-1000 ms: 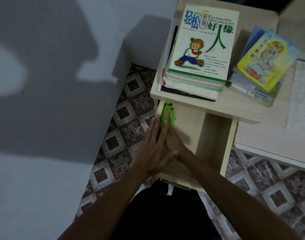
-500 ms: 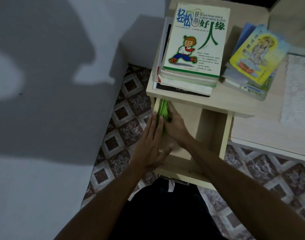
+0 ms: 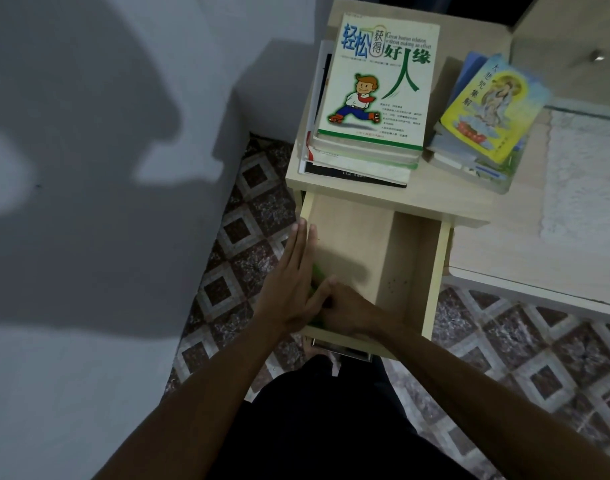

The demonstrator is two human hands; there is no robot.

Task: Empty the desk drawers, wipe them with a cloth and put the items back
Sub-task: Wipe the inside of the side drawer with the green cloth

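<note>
The light wood drawer [image 3: 431, 282] stands pulled out below the desk top, its bottom bare. My left hand [image 3: 289, 282] lies flat with straight fingers along the drawer's left wall, holding nothing. My right hand [image 3: 348, 313] is inside the drawer at its near left corner, closed on a green cloth [image 3: 318, 273]. Only a sliver of the cloth shows between the two hands. On the desk top above the drawer rests a stack of books [image 3: 372, 98], a white one with a cartoon boy on top.
A second pile of books [image 3: 487, 123] with a yellow cover lies to the right on the desk [image 3: 469, 202]. A white lace mat [image 3: 587, 174] is at the far right. A grey wall [image 3: 89, 168] rises to the left of a patterned tile floor [image 3: 244, 237].
My right hand has dragged the green cloth from the back of the drawer's left side to the near left corner. The left hand stayed along the left wall.
</note>
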